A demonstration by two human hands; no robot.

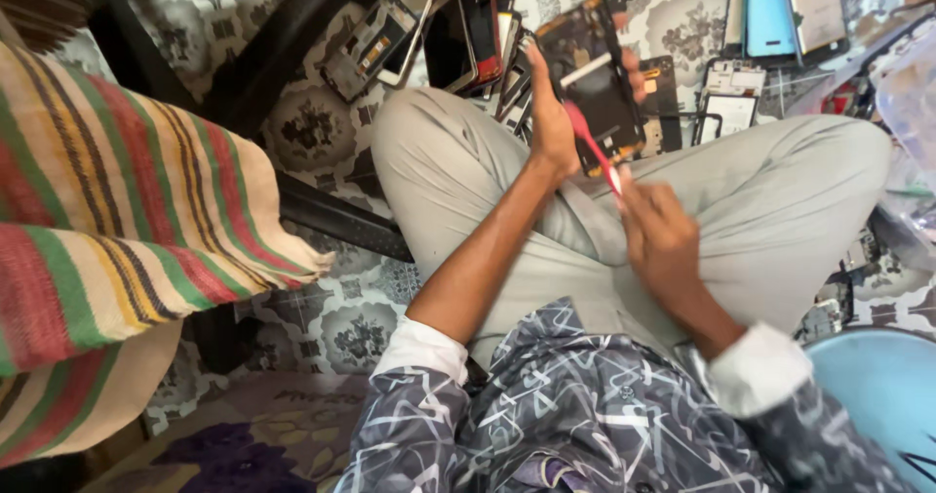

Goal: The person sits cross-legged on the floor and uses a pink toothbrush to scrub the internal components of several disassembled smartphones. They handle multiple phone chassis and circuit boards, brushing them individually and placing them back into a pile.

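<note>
The opened smartphone (597, 88), back cover off so its dark internals and a pale strip show, is held upright above your lap, slightly right of centre at about 12 o'clock in the view. Your left hand (554, 127) wraps its left edge, fingers curled behind and fingertips showing at its right edge. A red pry tool (591, 148) lies slanted across the phone's lower half, its upper end on the internals at 11 o'clock and its lower end at 5 o'clock, pinched between the thumb and fingers of your right hand (663, 235). Both hands sit over your crossed legs in grey trousers (780, 200). Beyond the phone, from 11 to 1 o'clock, a spread of dismantled phones and screens (458, 39) lies on the patterned floor (322, 132). A striped cloth (117, 210) fills 9 o'clock; a blue stool (877, 386) sits at 4 o'clock.
</note>
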